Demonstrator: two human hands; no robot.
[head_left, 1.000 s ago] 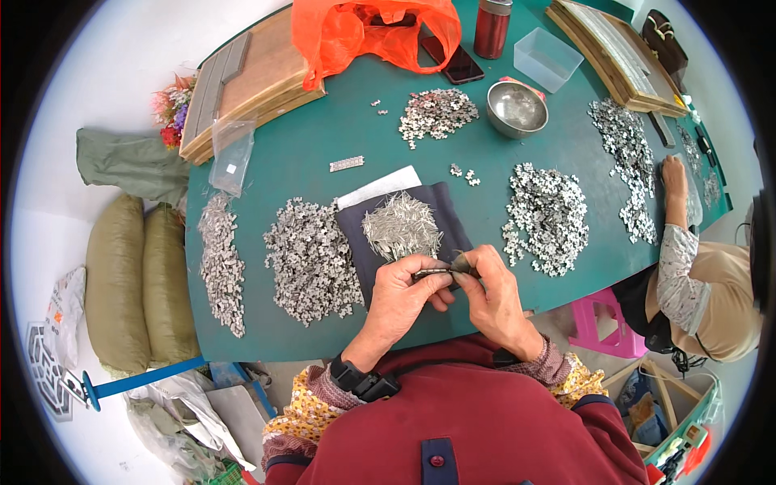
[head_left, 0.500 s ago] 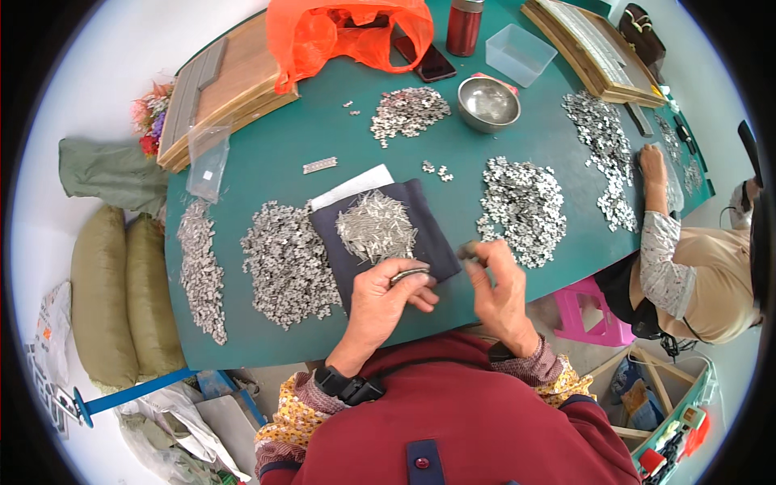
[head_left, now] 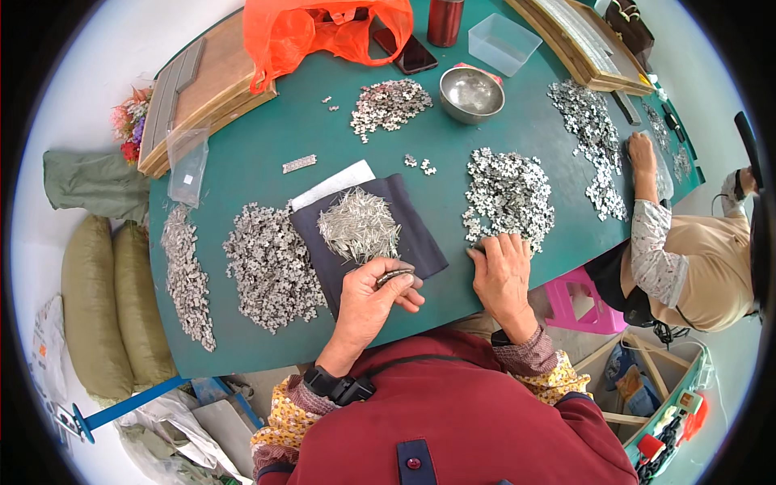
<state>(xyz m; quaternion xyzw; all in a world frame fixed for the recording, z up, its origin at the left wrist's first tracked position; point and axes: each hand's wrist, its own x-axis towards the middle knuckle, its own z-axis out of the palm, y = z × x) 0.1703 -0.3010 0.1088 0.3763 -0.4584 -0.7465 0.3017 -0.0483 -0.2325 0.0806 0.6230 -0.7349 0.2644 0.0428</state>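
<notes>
My left hand (head_left: 365, 301) is closed around a short, dark, curved metal strip (head_left: 394, 277), pinched between thumb and fingers. It hovers over the near edge of a dark blue cloth (head_left: 424, 242). On that cloth lies a heap of thin silver pins (head_left: 360, 226). My right hand (head_left: 503, 279) is palm down at the near edge of a pile of small, flat, silver metal pieces (head_left: 508, 194). Its thumb stands apart from the fingers, whose tips touch the pile. Nothing shows in its grip, though the palm side is hidden.
More metal-piece piles lie left (head_left: 273, 267), far left (head_left: 187, 279) and at the back (head_left: 390, 105). A steel bowl (head_left: 472, 94), clear plastic box (head_left: 503, 47), phone (head_left: 416, 55) and orange bag (head_left: 323, 36) stand behind. A co-worker's hand (head_left: 643, 153) rests at the right.
My right hand has lowered from beside the left hand onto the near edge of the right pile, and the dark object at its fingertips no longer shows. The left hand keeps its strip.
</notes>
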